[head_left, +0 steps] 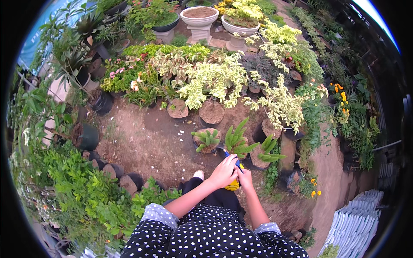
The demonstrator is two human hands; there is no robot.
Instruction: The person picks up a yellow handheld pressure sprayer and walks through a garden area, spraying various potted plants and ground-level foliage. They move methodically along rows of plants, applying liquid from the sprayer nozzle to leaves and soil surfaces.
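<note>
A pump spray bottle with a yellow body (pixel 233 185) and a blue top is held in front of my legs. My left hand (pixel 225 171) lies over its blue top, fingers wrapped around it. Against the bottle's right side, my right hand (pixel 244 178) grips the blue handle. The nozzle end points away from me, towards potted green cactus-like plants. The middle plant (pixel 237 139) stands just beyond the nozzle, with a shorter one (pixel 207 140) to its left and another (pixel 266 151) to its right. My hands partly hide the bottle.
Variegated leafy plants (pixel 213 79) in soil-filled bags form a row ahead. Behind them stand pale pedestal planters (pixel 199 17). Leafy green plants (pixel 80 183) crowd the left. A dirt path (pixel 329 180) runs along the right, near stacked whitish bags (pixel 353 222). Bare soil (pixel 142 138) lies left of the cactus-like plants.
</note>
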